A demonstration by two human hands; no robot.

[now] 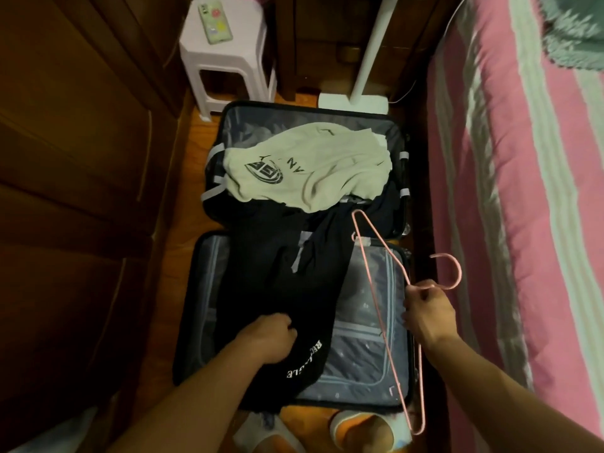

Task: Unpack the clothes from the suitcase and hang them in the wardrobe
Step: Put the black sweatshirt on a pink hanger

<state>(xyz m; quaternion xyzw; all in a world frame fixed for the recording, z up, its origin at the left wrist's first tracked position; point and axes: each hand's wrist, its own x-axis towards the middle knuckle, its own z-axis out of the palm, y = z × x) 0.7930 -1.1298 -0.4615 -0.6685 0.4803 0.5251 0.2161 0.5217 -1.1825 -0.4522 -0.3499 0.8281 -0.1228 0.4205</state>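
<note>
A dark suitcase lies open on the floor, both halves lined in grey. A black garment with white lettering drapes across both halves. My left hand grips its near end. A cream T-shirt with a dark logo lies crumpled in the far half. My right hand holds a pink wire hanger at its neck, beside the suitcase's right edge. The hanger's frame slants over the near half.
A brown wooden wardrobe fills the left side. A bed with a pink striped cover runs along the right. Beyond the suitcase stand a pale plastic stool carrying a phone and a white stand base. My slippered feet are at the bottom.
</note>
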